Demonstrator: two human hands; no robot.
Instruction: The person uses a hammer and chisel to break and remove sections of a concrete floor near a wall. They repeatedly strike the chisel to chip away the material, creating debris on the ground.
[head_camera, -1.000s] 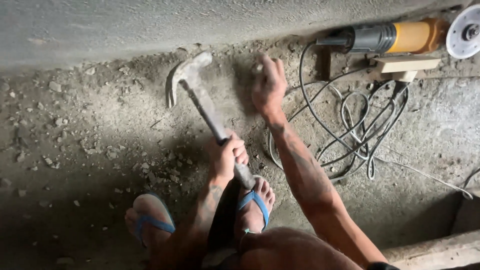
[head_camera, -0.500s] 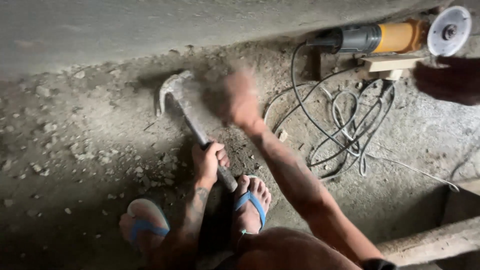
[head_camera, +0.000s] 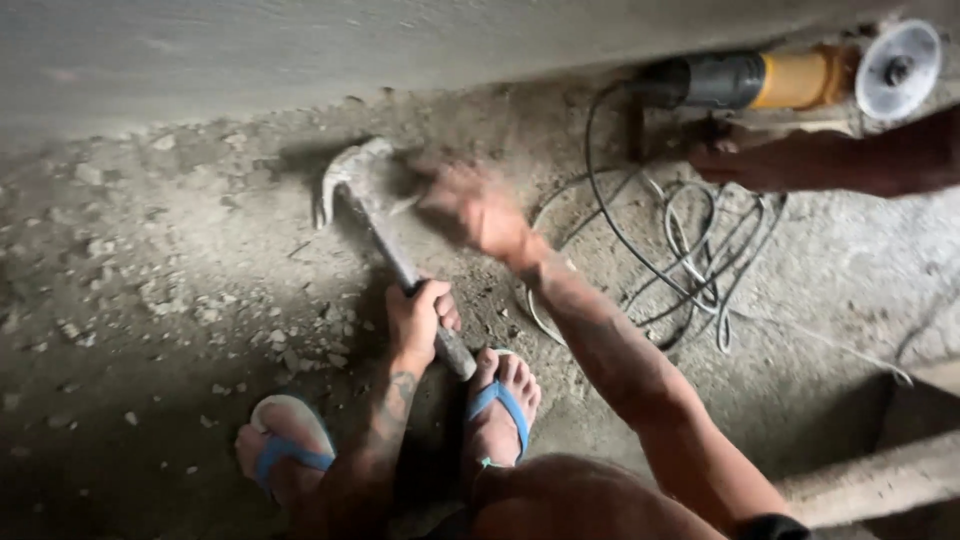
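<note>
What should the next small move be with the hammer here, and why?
Probably pause the swing until the right hand is clear. The left hand grips the claw hammer by its handle, head near the base of the concrete wall, while the blurred right hand sits right beside the head amid rubble.

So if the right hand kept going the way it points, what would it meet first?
Probably the hammer head, which lies just beyond the blurred right hand; depth is unclear, so it might pass above it onto the rubble-strewn floor.
</note>
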